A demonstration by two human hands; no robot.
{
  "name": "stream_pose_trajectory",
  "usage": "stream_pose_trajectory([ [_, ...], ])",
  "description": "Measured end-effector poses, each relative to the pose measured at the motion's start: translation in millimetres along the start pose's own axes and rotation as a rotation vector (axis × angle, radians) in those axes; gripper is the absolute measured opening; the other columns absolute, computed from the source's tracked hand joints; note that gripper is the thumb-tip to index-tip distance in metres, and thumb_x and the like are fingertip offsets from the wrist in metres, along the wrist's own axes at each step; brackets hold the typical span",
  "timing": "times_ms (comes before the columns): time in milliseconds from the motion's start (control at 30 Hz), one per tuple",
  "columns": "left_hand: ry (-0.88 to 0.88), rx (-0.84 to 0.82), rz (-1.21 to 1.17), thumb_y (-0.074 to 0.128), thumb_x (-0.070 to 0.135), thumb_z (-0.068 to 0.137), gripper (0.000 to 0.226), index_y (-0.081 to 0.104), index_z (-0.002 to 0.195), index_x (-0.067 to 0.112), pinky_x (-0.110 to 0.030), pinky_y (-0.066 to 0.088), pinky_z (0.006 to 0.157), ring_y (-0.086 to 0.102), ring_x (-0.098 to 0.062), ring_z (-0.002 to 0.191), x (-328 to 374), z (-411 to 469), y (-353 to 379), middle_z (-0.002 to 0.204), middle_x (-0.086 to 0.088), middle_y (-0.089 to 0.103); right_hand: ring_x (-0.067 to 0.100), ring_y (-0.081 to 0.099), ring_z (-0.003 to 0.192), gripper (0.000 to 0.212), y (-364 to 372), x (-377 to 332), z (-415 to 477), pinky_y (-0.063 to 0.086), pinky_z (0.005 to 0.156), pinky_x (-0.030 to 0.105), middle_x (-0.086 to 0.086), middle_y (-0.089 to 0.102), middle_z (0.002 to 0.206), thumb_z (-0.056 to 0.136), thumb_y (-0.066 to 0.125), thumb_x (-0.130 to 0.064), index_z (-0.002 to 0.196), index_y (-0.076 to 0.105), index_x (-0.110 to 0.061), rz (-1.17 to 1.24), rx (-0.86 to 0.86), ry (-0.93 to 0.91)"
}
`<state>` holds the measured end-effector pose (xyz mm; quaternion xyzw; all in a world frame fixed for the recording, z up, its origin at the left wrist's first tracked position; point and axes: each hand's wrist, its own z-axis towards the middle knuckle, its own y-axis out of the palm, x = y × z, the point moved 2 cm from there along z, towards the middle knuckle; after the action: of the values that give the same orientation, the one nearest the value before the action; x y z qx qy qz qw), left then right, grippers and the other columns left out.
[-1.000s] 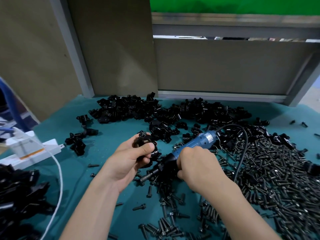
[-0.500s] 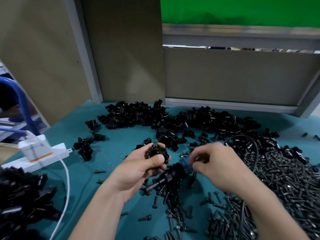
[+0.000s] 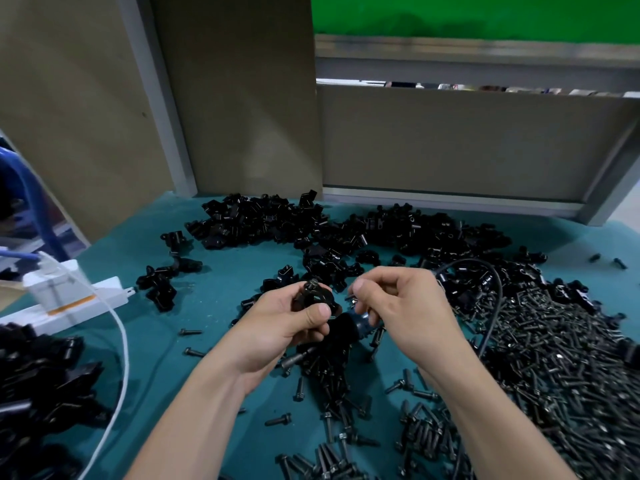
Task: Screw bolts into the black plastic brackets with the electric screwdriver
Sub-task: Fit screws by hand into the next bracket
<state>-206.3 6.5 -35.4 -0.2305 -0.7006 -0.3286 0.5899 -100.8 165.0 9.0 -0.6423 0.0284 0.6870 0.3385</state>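
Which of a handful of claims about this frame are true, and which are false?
1. The left hand grips a black bracket. True.
2. Most loose bolts lie at the table's left. False: the bolt heap spreads over the right side.
3. The table cover is teal. True.
4. The screwdriver has a white cord. False: its black cord arcs behind the hands; the white cable runs from the power strip.
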Motion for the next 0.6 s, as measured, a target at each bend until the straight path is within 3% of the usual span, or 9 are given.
stream_pose_trajectory([
  [100, 0.006, -0.001, 0.005, 0.079, 0.025, 0.079, 0.037, 0.073, 0.112, 0.01, -0.02, 0.055, 0.068, 0.066, -0.01, 0.074, -1.5, 1.7, -0.5, 0.087, -0.002, 0.071, 0.015, 0.066, 0.057, 0.011, 1.9, 1.8, 0.3, 0.06, 0.067, 0.033, 0.002, 0.074, 0.067, 0.092, 0.077, -0.021, 0.085, 0.075, -0.03, 0.039, -0.033, 0.034],
  [233, 0.006, -0.022, 0.012, 0.078, 0.023, 0.082, 0.034, 0.071, 0.112, 0.007, -0.019, 0.055, 0.068, 0.066, -0.01, 0.074, -2.1, 1.9, -0.6, 0.09, -0.003, 0.072, 0.03, 0.07, 0.063, 0.015, 2.5, 2.9, 0.0, 0.053, 0.058, 0.027, 0.006, 0.075, 0.067, 0.091, 0.078, -0.016, 0.079, 0.074, -0.025, 0.087, -0.056, 0.056],
  [400, 0.001, -0.066, 0.018, 0.076, 0.017, 0.087, 0.032, 0.068, 0.114, 0.001, -0.02, 0.055, 0.07, 0.065, -0.01, 0.076, -2.1, 0.4, 1.0, 0.089, -0.003, 0.07, 0.017, 0.07, 0.056, 0.021, 5.2, 6.3, 0.2, 0.049, 0.052, 0.023, 0.007, 0.075, 0.068, 0.092, 0.076, -0.009, 0.073, 0.073, -0.016, 0.147, -0.075, 0.08],
  [500, 0.009, -0.081, 0.042, 0.075, 0.012, 0.09, 0.03, 0.068, 0.117, -0.001, -0.021, 0.055, 0.072, 0.065, -0.011, 0.078, -1.7, 0.2, 2.0, 0.094, -0.006, 0.072, 0.019, 0.067, 0.055, 0.019, 9.0, 8.8, -0.2, 0.051, 0.057, 0.03, 0.007, 0.074, 0.066, 0.092, 0.077, -0.015, 0.074, 0.073, -0.017, 0.079, -0.113, 0.086],
  [600, 0.022, -0.084, 0.061, 0.075, 0.009, 0.091, 0.026, 0.07, 0.115, 0.002, -0.022, 0.056, 0.071, 0.065, -0.012, 0.077, -1.1, 0.1, 5.0, 0.092, -0.007, 0.075, 0.011, 0.056, 0.046, 0.025, 14.6, 12.2, -1.1, 0.049, 0.051, 0.03, 0.005, 0.07, 0.061, 0.094, 0.076, -0.026, 0.071, 0.069, -0.018, -0.01, -0.052, 0.083],
])
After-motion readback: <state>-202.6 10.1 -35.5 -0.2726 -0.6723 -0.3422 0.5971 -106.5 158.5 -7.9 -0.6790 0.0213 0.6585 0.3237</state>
